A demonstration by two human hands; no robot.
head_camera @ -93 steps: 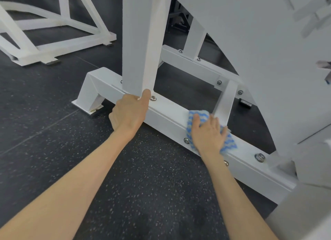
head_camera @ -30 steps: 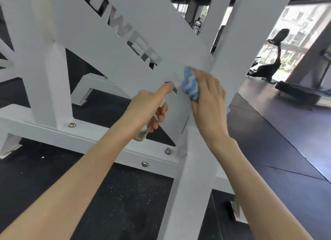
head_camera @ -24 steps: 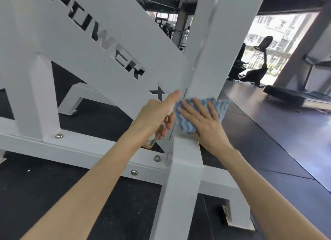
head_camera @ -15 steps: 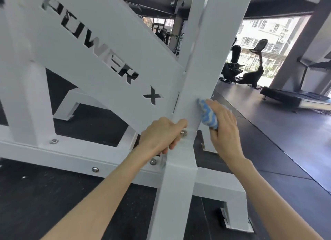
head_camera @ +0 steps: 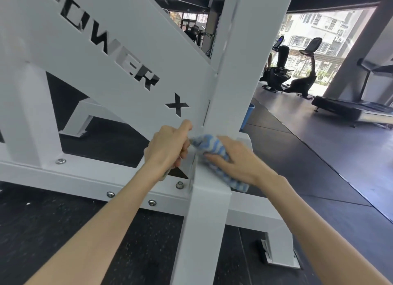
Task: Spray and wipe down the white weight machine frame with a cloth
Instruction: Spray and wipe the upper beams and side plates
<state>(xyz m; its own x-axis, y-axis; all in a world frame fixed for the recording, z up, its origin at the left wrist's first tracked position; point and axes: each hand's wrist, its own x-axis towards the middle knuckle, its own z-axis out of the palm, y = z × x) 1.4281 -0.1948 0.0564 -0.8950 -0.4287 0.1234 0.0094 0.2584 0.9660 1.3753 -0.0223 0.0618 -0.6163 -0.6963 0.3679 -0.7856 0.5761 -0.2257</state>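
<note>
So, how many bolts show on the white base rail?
4 bolts. One far left on top; two lower on the rail, either side of the left arm; one on top, beside the post. The arm or post may hide more.

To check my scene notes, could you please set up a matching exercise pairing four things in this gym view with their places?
Things:
1. cloth
2. blue bin
3. exercise bike
4. bolts

Places:
A. by the window
B. under the right hand
C. partly hidden behind the white post
D. along the base beam

Pairs: 1-B, 2-C, 3-A, 4-D
</note>
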